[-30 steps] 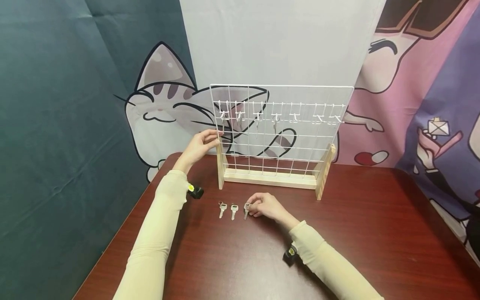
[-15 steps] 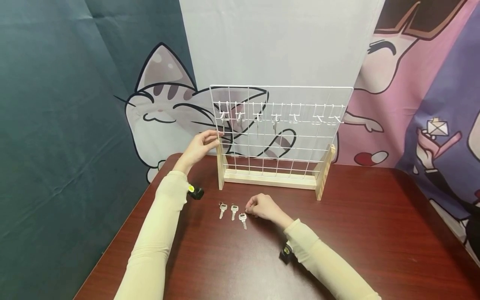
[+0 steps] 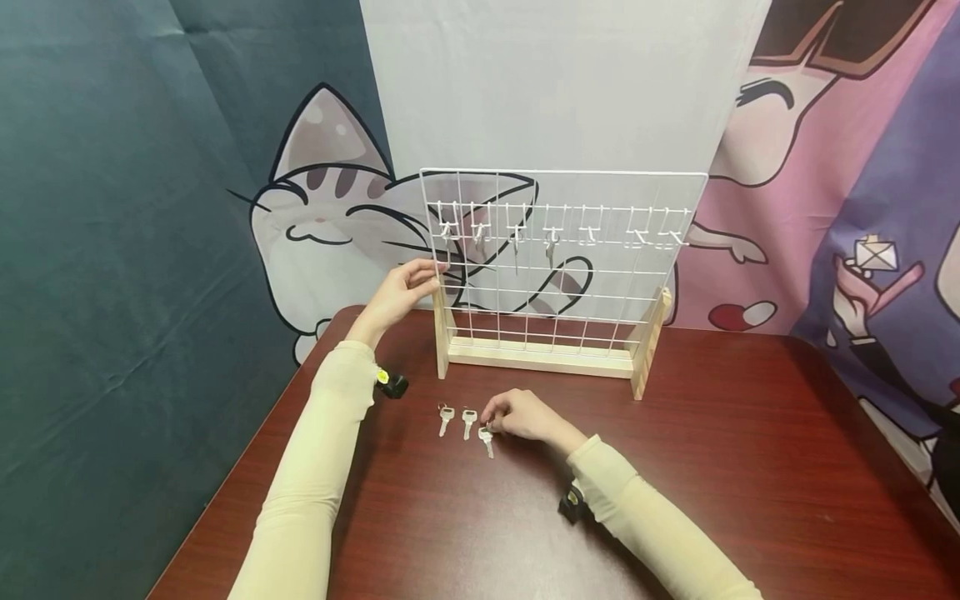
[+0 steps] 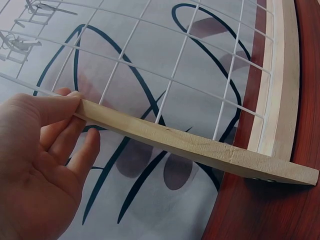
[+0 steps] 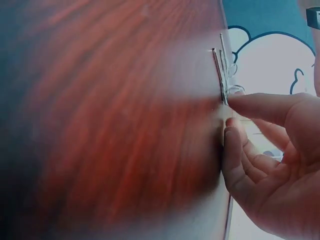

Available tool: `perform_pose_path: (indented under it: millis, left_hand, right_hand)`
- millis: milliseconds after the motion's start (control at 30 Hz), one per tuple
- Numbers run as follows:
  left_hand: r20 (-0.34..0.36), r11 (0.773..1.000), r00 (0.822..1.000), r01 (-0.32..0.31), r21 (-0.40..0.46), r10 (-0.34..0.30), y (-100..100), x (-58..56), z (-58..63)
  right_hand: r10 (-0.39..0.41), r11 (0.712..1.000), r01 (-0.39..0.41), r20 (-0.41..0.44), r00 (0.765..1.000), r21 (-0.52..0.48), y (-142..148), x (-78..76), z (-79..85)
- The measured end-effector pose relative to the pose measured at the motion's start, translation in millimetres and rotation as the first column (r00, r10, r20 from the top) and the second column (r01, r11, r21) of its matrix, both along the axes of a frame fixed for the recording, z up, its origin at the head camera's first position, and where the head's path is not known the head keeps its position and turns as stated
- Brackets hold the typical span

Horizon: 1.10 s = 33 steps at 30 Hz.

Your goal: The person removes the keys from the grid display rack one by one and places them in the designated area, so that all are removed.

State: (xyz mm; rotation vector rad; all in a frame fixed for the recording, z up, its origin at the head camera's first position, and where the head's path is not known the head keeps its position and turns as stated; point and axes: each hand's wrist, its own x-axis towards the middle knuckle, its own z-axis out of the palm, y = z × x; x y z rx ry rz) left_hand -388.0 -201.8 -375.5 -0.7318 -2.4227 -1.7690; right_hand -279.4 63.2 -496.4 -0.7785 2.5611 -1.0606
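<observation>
My left hand (image 3: 405, 292) grips the top of a wire grid rack's left wooden upright (image 4: 170, 132), thumb on one face and fingers behind. My right hand (image 3: 525, 415) is low over the table, its fingertips right at the head of a silver key (image 3: 487, 442). In the right wrist view the thumb tip meets the end of that key (image 5: 224, 97), while the other fingertips stay apart from the thumb. Two more silver keys, a middle one (image 3: 468, 423) and a left one (image 3: 446, 421), lie flat in a row to its left.
The white wire grid (image 3: 562, 283) stands on a wooden base (image 3: 540, 357). White hooks line its upper part; keys such as one hanging key (image 3: 551, 247) dangle from the left hooks, and bare hooks (image 3: 637, 239) are at the right. A printed cloth backdrop rises behind the brown table (image 3: 750, 433).
The right key has shifted toward the table's front, out of my right fingers' hold, and now lies with its blade toward me. My right hand has moved slightly left, back to its head. Left hand unmoved.
</observation>
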Motion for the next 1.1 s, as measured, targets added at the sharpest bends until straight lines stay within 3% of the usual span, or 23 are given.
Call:
perform_pose_path:
  millis: [333,567,833,1100]
  left_hand:
    - [0.017,1.000,1.000,0.013,0.005,-0.013,1.0,-0.6,3.6]
    - [0.030,0.999,0.999,0.017,-0.040,-0.016,5.3,14.0,19.2]
    - [0.031,1.000,0.999,0.018,-0.010,-0.018,1.0,0.3,0.8]
    - [0.001,1.000,1.000,0.001,-0.012,-0.001,-1.2,-1.0,-1.0]
  right_hand:
    - [-0.105,0.994,0.105,0.053,0.993,-0.010,3.2,-4.5,2.2]
    - [-0.136,0.991,0.137,0.062,0.989,-0.012,3.1,-5.3,2.7]
    - [-0.167,0.985,0.171,0.108,0.980,-0.029,0.9,-6.6,0.8]
    - [-0.181,0.982,0.185,0.119,0.976,-0.023,1.2,-11.1,0.9]
